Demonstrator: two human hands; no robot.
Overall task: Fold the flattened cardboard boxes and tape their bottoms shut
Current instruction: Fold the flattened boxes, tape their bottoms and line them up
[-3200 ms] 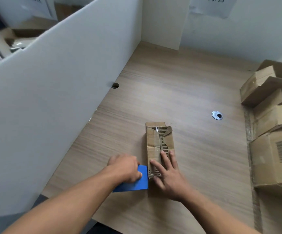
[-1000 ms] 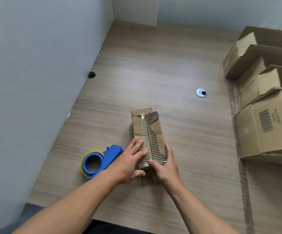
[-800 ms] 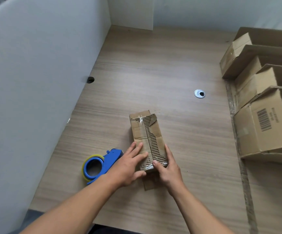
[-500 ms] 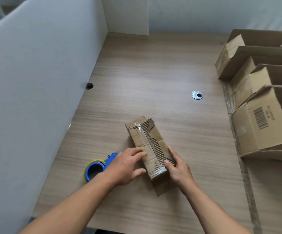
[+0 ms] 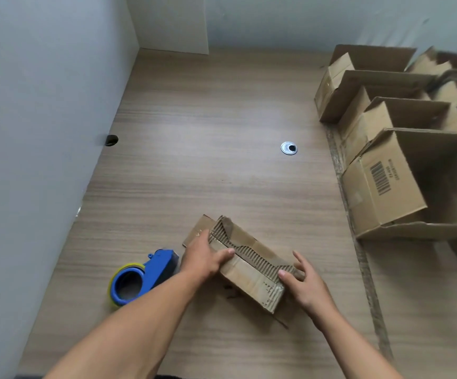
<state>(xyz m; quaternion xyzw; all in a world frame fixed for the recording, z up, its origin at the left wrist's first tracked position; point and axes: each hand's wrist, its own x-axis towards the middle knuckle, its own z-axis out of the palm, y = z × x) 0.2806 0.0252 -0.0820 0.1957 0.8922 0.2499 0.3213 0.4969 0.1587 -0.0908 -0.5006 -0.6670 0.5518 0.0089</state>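
A small brown cardboard box (image 5: pixel 249 266) lies bottom up on the wooden table (image 5: pixel 208 165), turned diagonally, its torn corrugated seam showing along the top. My left hand (image 5: pixel 204 257) grips its far left end, thumb over the top face. My right hand (image 5: pixel 304 283) holds the near right end, thumb on the top edge and fingers along the side. A blue tape dispenser (image 5: pixel 142 277) with a yellowish roll lies on the table just left of my left wrist.
Several folded open cardboard boxes (image 5: pixel 391 170) stand in rows along the right side on a flat cardboard sheet. White partition walls (image 5: pixel 30 132) close the left and back. A round metal grommet (image 5: pixel 289 148) sits mid-table and a dark hole (image 5: pixel 111 140) at the left wall.
The tape dispenser was set down at the left. Both hands took the box by its ends and turned it clockwise, from lengthwise to diagonal.
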